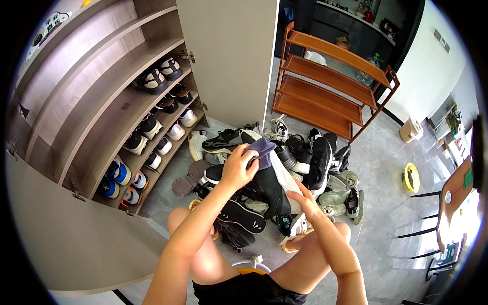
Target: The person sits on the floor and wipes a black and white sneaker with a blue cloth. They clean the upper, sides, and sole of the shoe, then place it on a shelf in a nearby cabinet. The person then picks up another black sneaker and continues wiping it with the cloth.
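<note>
My left hand point(238, 169) pinches a folded purple-grey cloth point(262, 148) against the far end of a black sneaker with a thick white sole point(283, 175). My right hand point(304, 199) grips that sneaker near its closer end, fingers along the sole. The sneaker is tilted, its sole turned up and to the right, above a heap of loose shoes between my knees. Close by lie a black-soled shoe point(241, 216), a dark sneaker point(320, 163) and a pale green shoe point(335, 197). Part of the sneaker's far end is hidden by the cloth and my fingers.
An open shoe cabinet point(109, 109) stands at the left, several pairs on its lower shelves, its doors swung out. A brown wooden rack point(325, 96) stands beyond the heap. At the right are a yellow basin point(410, 177), a beige bin point(410, 130) and a table point(452, 203).
</note>
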The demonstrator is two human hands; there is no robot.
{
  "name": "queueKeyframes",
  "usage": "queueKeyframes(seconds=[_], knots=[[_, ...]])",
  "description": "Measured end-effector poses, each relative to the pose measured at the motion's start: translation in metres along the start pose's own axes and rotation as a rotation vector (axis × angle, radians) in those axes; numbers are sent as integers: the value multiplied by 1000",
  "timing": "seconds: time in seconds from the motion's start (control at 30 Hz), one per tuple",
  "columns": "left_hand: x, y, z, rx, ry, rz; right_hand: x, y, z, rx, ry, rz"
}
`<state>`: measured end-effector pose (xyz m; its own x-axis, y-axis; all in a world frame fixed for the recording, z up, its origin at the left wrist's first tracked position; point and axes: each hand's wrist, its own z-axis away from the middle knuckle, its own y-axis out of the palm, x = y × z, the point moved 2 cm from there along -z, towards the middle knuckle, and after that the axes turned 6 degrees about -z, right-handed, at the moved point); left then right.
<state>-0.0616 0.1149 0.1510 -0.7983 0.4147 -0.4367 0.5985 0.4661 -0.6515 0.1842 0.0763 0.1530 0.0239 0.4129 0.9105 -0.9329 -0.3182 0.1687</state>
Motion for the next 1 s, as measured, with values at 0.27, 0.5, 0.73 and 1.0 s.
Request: queueKeyframes(seconds=[0.27,0.5,0.73,1.0], knots=[[3,2,-1,-88,5,-52,-8,-6,-3,46,-10,58],[-64,-4,22,386,240,489,-18,-20,-10,28,-145,196],[12,-12,-12,-133,52,-146,-3,-1,4,78,-46,159],[0,1,-1,-62,-80,-59,-10,2,-3,44,-112,247]])
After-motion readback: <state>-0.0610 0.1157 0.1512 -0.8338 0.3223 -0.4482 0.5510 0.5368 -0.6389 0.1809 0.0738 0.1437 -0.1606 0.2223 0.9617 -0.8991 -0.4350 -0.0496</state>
